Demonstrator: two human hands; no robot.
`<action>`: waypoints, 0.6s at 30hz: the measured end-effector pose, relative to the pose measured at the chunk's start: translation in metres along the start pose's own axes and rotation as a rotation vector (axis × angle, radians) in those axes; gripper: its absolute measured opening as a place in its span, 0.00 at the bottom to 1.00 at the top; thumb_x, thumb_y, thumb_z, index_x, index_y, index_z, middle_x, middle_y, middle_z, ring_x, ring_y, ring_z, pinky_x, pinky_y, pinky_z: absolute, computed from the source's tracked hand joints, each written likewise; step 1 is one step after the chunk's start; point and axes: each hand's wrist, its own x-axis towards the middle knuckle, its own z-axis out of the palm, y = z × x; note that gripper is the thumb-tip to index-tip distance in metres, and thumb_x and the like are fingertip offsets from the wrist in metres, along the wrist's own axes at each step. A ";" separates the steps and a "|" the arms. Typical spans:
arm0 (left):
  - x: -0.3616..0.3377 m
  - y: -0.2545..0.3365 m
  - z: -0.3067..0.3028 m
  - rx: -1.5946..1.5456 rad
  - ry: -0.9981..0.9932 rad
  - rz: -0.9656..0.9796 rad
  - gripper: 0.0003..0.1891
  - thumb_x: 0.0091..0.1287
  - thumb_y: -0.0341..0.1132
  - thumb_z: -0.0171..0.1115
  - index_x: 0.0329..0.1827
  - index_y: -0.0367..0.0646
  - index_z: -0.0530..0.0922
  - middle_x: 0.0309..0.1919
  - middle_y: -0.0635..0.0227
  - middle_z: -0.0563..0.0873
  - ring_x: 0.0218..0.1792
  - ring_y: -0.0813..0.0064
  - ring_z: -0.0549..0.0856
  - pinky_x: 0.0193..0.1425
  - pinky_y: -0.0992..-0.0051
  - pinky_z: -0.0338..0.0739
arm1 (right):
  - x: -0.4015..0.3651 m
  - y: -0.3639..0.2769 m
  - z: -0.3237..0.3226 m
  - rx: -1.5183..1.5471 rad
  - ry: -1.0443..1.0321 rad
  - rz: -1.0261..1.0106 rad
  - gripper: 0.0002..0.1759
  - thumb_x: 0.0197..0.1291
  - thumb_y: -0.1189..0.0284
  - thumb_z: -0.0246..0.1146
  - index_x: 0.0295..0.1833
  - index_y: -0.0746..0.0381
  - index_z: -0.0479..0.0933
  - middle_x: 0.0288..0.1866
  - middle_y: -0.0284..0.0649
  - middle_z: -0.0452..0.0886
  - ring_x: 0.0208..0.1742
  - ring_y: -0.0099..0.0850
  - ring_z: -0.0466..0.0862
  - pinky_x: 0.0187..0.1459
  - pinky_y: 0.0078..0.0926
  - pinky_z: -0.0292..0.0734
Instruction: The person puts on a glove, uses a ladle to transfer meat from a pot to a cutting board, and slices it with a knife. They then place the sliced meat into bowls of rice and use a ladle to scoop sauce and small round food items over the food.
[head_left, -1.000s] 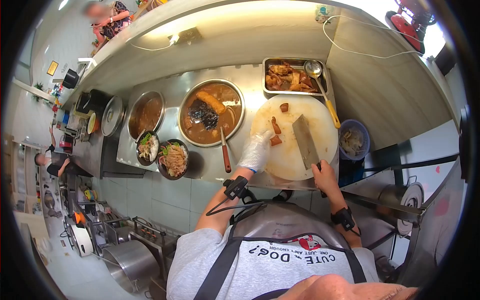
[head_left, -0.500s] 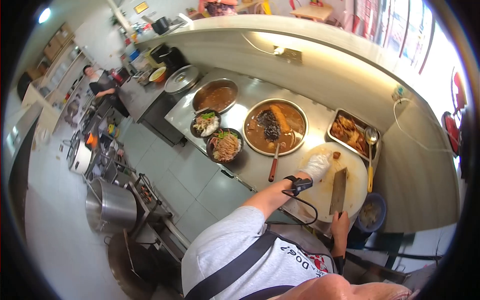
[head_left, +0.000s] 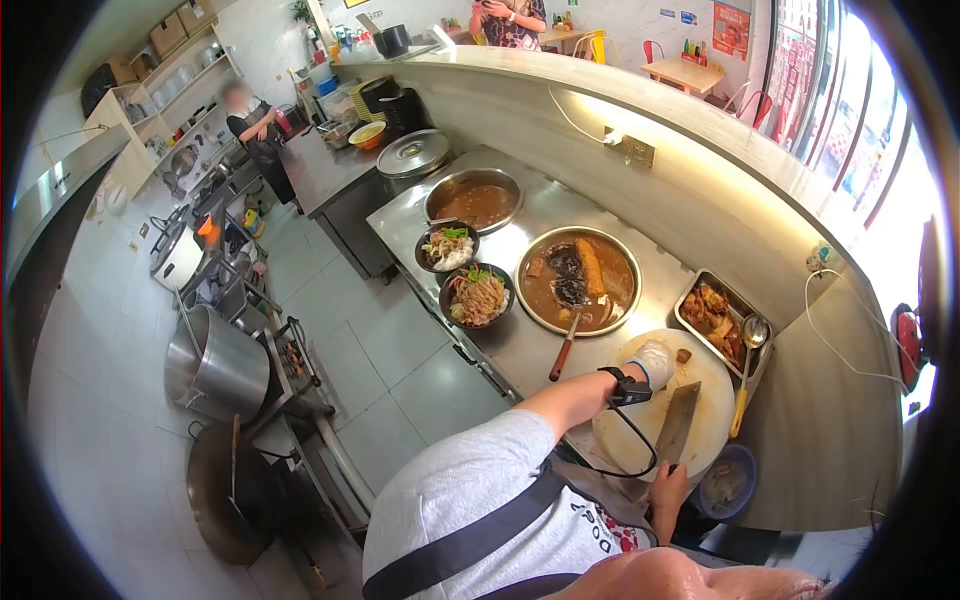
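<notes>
My left hand (head_left: pixel 655 363), in a clear glove, is low over the round cutting board (head_left: pixel 625 435). Its fingertips are close beside a small brown chunk of food (head_left: pixel 683 355); the back of the hand hides how the fingers are bent. My right hand (head_left: pixel 669 487) is wrapped round the handle of a cleaver (head_left: pixel 679 422), whose broad blade lies over the right part of the board. Beyond the board stands a round pan of brown broth (head_left: pixel 541 318), with dark pieces, a long golden-brown piece and a wooden-handled utensil (head_left: pixel 564 358) in it.
Two filled bowls (head_left: pixel 478 322) stand left of the broth pan, near a second pot (head_left: pixel 437 202). A tray of browned meat (head_left: pixel 712 308) holds a yellow-handled ladle (head_left: pixel 741 408). A blue tub (head_left: pixel 748 465) sits below the board. Someone in an apron (head_left: pixel 262 135) stands far left.
The view has shifted, moving the counter down and right in the picture. My gloved hand is nearer the brown chunk, and the cleaver slants more, handle toward the lower left.
</notes>
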 end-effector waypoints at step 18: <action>0.014 0.004 -0.031 -0.486 -0.464 -0.425 0.15 0.66 0.46 0.67 0.51 0.50 0.88 0.42 0.57 0.90 0.45 0.59 0.90 0.51 0.60 0.82 | 0.005 0.016 0.011 0.093 -0.050 0.134 0.19 0.68 0.64 0.61 0.42 0.73 0.72 0.39 0.68 0.81 0.44 0.66 0.81 0.44 0.56 0.73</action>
